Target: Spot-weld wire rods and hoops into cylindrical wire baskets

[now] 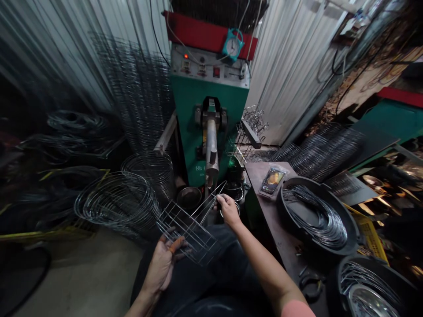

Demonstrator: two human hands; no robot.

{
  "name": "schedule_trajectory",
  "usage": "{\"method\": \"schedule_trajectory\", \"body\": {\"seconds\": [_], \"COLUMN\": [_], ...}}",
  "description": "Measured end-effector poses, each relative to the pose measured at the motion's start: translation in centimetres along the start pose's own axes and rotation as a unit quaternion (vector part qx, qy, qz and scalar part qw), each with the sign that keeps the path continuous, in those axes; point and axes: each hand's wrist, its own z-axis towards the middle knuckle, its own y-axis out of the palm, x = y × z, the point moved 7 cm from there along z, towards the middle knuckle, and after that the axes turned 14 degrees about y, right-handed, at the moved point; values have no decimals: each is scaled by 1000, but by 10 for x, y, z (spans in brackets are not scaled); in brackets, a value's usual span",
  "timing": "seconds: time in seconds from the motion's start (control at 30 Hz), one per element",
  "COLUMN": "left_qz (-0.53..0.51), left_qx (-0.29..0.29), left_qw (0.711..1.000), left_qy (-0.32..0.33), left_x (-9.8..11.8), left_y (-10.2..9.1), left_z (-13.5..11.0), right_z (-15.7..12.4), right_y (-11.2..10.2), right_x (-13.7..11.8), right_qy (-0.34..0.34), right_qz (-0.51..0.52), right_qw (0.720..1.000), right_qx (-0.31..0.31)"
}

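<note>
In the lower middle of the head view, my left hand [161, 266] is closed on the near left edge of a wire rack [187, 225], a tilted grid of thin metal rods. My right hand [229, 210] pinches a narrow bent wire [209, 201] that slants from the rack toward the machine. Whether wire and rack are joined I cannot tell. Just beyond them, the grey arm [212, 145] of a green spot welder [185, 110] points down at me. Its lower tip is close to the bent wire; contact between them cannot be made out.
On the right, a side table [256, 174] carries a bagged phone [272, 181] and a black basin [286, 211] of bent wires. Another basin [340, 290] stands nearer. Wire hoops [115, 202] are piled at left. A blue clock [233, 45] hangs on the welder.
</note>
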Motion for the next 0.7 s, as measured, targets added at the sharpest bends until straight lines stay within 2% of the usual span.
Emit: {"method": "schedule_trajectory", "body": {"seconds": [0.13,0.37,0.7], "left_qz": [0,3,5], "left_qx": [2,38,39], "left_qw": [1000,999,999], "left_qy": [-5,0,5], "left_x": [5,8,17], "left_y": [4,8,17], "left_z": [3,7,14], "right_z": [7,18,34], "right_y": [3,5,10], "right_x": [3,6,-1], "right_qy": [-2,7,8], "right_qz": [16,38,68], "right_qw": [1000,999,997], "right_qx": [0,26,40]}}
